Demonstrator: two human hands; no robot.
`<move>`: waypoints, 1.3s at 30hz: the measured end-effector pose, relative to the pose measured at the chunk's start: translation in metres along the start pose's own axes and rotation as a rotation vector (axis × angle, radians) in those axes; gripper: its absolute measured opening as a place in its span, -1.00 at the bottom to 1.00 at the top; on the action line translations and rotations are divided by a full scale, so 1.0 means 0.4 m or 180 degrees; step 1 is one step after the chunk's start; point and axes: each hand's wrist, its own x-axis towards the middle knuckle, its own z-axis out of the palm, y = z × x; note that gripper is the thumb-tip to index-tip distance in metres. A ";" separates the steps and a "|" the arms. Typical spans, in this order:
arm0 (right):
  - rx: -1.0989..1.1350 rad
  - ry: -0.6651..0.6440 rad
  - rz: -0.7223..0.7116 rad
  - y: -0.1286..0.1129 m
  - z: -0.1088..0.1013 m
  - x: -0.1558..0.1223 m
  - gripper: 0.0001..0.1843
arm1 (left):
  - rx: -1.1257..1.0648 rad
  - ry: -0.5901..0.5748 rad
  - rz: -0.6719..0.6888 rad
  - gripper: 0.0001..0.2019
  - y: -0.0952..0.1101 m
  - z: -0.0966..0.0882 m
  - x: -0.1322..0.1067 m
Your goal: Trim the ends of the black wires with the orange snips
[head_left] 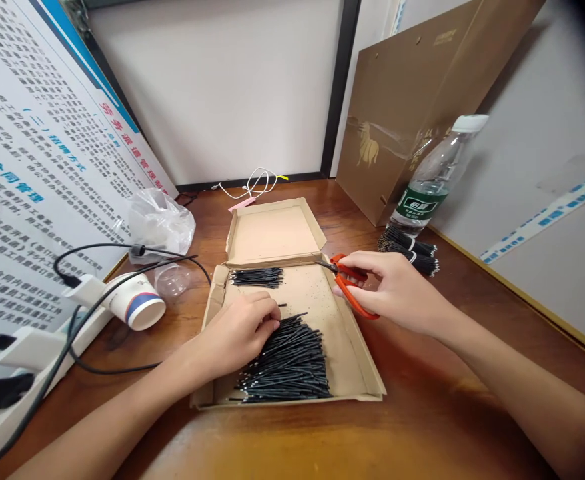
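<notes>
A flat open cardboard box (357, 363) lies on the wooden table. In its near half sits a big heap of short black wires (292, 363); a smaller, tidy bunch of black wires (256, 277) lies near its fold. My left hand (237, 333) rests on the big heap with the fingers curled and pinching at the top wires. My right hand (397, 290) is closed around orange-handled scissors (348, 285), whose blades point left over the box's right edge.
A water bottle (430, 180) and a brown paper bag (407, 100) stand at the back right, with a bound bundle of black wires (412, 250) beside them. At left lie a tipped paper cup (135, 303), a plastic bag (160, 223), a power strip (32, 347) and cables.
</notes>
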 end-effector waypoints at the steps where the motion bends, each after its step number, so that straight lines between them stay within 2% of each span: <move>1: -0.0001 0.0007 -0.0031 -0.002 -0.001 0.000 -0.85 | -0.0057 0.0092 -0.0010 -0.87 0.003 -0.004 0.000; 4: 0.0080 -0.0010 -0.0164 -0.012 -0.001 -0.002 -0.88 | -0.0442 0.0209 -0.0239 -0.87 0.010 -0.013 -0.002; 8: 0.0124 -0.0164 -0.0237 -0.022 0.003 -0.007 -0.81 | -0.1258 0.0034 -0.0798 -0.89 0.018 -0.015 -0.006; 11: 0.0039 -0.0349 -0.0329 -0.028 0.009 -0.010 -0.79 | -0.1690 0.0014 -0.1020 -0.91 0.022 -0.013 -0.004; 22: -0.0194 -0.0480 -0.0429 -0.045 0.040 -0.025 -0.75 | -0.1775 -0.0045 -0.0793 -0.80 0.013 -0.005 -0.010; 29: -0.0266 -0.0440 -0.0638 -0.039 0.055 -0.036 -0.77 | -0.2431 0.0054 -0.1100 -0.85 0.028 -0.010 -0.006; 33: -0.0285 -0.0453 -0.0687 -0.050 0.061 -0.046 -0.81 | -0.2696 0.0052 -0.1100 -0.82 0.031 -0.009 -0.006; 39: -0.0418 -0.0350 -0.0695 -0.057 0.056 -0.047 -0.77 | -0.2776 0.0090 -0.1055 -0.86 0.036 -0.007 -0.008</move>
